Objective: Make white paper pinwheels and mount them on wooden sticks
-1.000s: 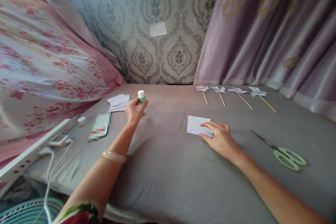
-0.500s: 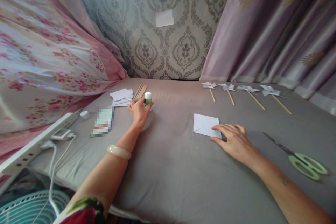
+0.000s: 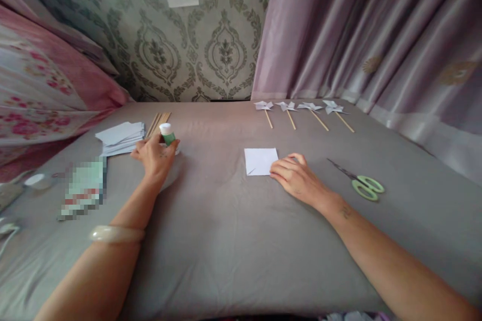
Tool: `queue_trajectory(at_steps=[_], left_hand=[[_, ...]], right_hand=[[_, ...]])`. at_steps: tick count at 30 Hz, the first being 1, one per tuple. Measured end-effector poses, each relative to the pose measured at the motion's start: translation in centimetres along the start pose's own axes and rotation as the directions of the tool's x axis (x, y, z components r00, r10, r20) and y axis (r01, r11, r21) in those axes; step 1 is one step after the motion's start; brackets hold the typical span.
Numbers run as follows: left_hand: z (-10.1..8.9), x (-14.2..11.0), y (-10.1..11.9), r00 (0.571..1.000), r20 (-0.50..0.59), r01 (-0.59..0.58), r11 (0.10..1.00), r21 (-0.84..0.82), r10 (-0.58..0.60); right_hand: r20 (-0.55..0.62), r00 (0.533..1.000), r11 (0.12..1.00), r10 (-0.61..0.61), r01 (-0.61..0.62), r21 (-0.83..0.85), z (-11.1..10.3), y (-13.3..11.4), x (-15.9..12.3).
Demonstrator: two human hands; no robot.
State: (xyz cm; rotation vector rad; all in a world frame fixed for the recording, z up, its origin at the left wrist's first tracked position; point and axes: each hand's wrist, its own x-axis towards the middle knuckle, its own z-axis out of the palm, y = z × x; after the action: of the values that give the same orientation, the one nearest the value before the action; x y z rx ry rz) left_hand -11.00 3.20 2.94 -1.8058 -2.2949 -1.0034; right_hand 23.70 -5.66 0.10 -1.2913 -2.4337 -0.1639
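My left hand (image 3: 153, 156) is closed around what looks like a green glue stick (image 3: 167, 134) with a white cap, tilted slightly, its lower part hidden behind my fingers. Beside that hand lie a stack of white paper sheets (image 3: 122, 135) and a bundle of thin wooden sticks (image 3: 157, 123). On the grey sheet in the middle rests a square piece of white paper (image 3: 258, 161) with a short slanting line near its lower left corner. My right hand (image 3: 297, 178) pinches its lower right corner between thumb and fingers.
Several white paper pinwheels (image 3: 311, 107) on sticks lie in a row at the back right. Scissors (image 3: 363, 185) with green handles are right of my right hand. A blurred green packet (image 3: 85, 185) and a white round lid-like object (image 3: 37, 181) lie at left, near a power strip (image 3: 9, 194).
The view has swung to the right and closer. My right thumb and fingers have come together at the paper's corner. The glue stick now leans, where it stood more upright.
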Motion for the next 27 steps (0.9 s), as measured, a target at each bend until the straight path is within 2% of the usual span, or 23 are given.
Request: queue_trajectory(at_steps=[8,13,17,19,21,23,24,25,26,27], left_hand=[[-0.1,-0.1,0.0,0.999,0.03,0.04,0.999,0.031,-0.041],[0.3,0.2,-0.1,0.996,0.025,0.088,0.993,0.08,-0.091],[-0.3,-0.1,0.0,0.994,0.032,0.104,0.991,0.082,-0.107],[-1.0,-0.7,0.3,0.996,-0.007,0.091,0.995,0.049,-0.091],[-1.8,-1.6,1.1,0.992,-0.11,0.066,0.998,-0.016,-0.067],[-2.4,-2.9,2.7,0.984,-0.167,0.034,0.986,-0.162,-0.061],[-2.6,-3.7,3.7,0.991,-0.1,0.06,0.955,-0.291,-0.093],[-2.7,-4.5,4.8,0.99,0.113,0.124,0.891,-0.436,-0.082],[-2.7,-5.3,5.9,0.932,0.357,0.261,0.801,-0.54,-0.063],[-2.6,-6.1,6.9,0.8,0.6,0.441,0.698,-0.564,-0.02]], right_hand=[[-0.011,0.999,0.991,-0.034,0.032,-0.128,-0.6,-0.6,0.2],[-0.016,0.999,0.986,-0.041,0.038,-0.163,-0.6,-0.9,0.1],[-0.026,0.999,0.984,-0.036,0.031,-0.177,-0.5,-1.1,-0.1],[-0.072,0.997,0.986,0.003,-0.015,-0.164,-0.4,-1.2,-0.1],[-0.15,0.987,0.988,0.064,-0.083,-0.127,-0.3,-1.3,0.0],[-0.241,0.965,0.988,0.106,-0.128,-0.08,-0.2,-1.5,0.1],[-0.288,0.951,0.989,0.108,-0.131,-0.061,-0.1,-1.6,0.1],[-0.334,0.938,0.991,0.098,-0.121,-0.049,-0.1,-1.8,0.2],[-0.375,0.924,0.994,0.076,-0.101,-0.046,-0.1,-2.0,0.2],[-0.413,0.909,0.996,0.047,-0.074,-0.051,-0.1,-2.2,0.2]])
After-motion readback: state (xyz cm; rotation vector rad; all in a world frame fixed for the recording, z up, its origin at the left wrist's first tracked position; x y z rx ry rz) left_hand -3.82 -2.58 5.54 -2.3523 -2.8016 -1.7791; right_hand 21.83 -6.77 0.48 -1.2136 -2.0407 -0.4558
